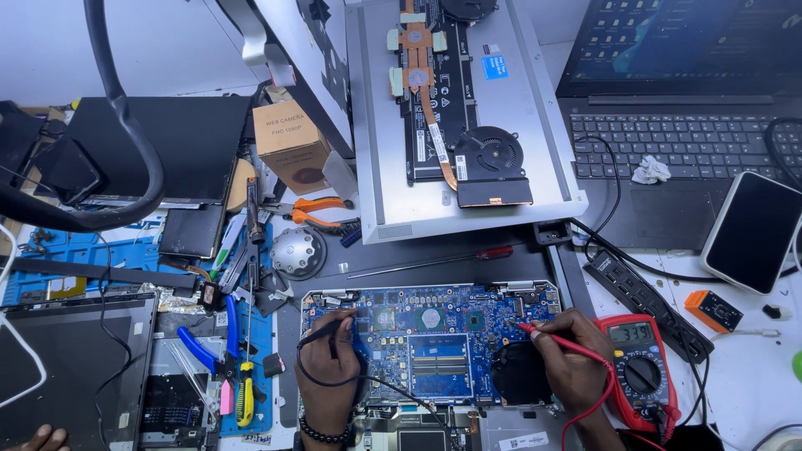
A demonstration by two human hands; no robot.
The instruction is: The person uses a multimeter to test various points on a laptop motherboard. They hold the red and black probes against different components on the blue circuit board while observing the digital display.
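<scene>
A blue laptop motherboard (434, 334) lies in an opened laptop base right below me. My left hand (327, 367) grips a black test probe (322, 332) whose tip touches the board's left part. My right hand (570, 355) holds a red test probe (551, 338) with its tip on the board's right edge. Both leads run to a red multimeter (639, 372) lying beside my right hand, its display lit with digits.
A silver laptop shell (535, 150) with fans and heat pipes lies behind the board. An open black laptop (677, 142), a dark phone (752, 230), a black power strip (643, 292), orange pliers (313, 213), blue-handled cutters (209, 347) and a cardboard box (288, 142) surround it. Another person's fingers (38, 438) show at bottom left.
</scene>
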